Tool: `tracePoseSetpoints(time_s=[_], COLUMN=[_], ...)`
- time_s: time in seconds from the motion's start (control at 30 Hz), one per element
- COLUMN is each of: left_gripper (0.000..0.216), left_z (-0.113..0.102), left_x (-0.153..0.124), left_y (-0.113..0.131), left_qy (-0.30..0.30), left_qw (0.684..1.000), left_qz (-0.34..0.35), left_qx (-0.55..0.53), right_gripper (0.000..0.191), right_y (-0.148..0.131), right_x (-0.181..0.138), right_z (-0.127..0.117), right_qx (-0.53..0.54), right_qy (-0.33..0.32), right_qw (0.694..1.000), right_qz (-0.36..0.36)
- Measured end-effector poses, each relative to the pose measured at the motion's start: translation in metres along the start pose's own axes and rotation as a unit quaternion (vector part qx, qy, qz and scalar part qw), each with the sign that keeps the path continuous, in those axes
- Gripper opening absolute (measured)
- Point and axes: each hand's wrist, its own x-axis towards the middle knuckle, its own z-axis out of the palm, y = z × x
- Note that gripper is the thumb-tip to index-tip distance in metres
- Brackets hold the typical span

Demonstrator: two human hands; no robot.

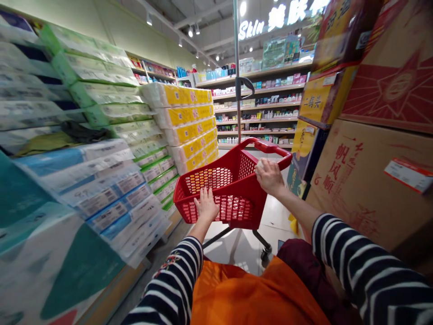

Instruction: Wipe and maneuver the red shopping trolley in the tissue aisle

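Observation:
A red plastic shopping cart [237, 180] on wheels stands in the aisle in front of me, and its basket looks empty. My left hand [205, 205] is closed over the near left rim of the basket. My right hand [269, 176] is wrapped round the red handle on the right side. Both my sleeves are striped navy and white, and I wear an orange apron.
Stacked packs of tissue paper [94, 180] fill the left side, with yellow packs [189, 122] farther on. Big cardboard boxes [365, 176] are piled on the right. A metal pole [237, 72] stands ahead, with shelves of bottles [267, 108] behind it.

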Motion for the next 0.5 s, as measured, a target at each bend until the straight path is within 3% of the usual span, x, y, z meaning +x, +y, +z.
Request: tracePoseSetpoints(time_s=[0.13, 0.23, 0.33, 0.5], left_gripper=[0.075, 0.074, 0.071, 0.070], left_z=[-0.001, 0.001, 0.005, 0.007], left_x=[-0.003, -0.005, -0.007, -0.009], left_y=[-0.003, -0.012, -0.020, -0.023], left_qy=[-0.008, 0.006, 0.023, 0.030], left_qw=[1.000, 1.000, 1.000, 0.999], left_qz=[0.027, 0.001, -0.021, -0.006], left_qx=[-0.003, -0.003, 0.002, -0.010], right_gripper=[0.031, 0.030, 0.030, 0.031], right_y=[-0.063, -0.077, -0.055, 0.000], right_x=[-0.009, -0.010, -0.007, 0.001], right_z=[0.016, 0.022, 0.018, 0.005], right_qx=[0.040, 0.056, 0.044, 0.007], right_qy=[-0.025, -0.040, -0.048, -0.013], right_qw=[0.994, 0.990, 0.991, 1.000], right_qz=[-0.096, -0.122, -0.113, -0.025])
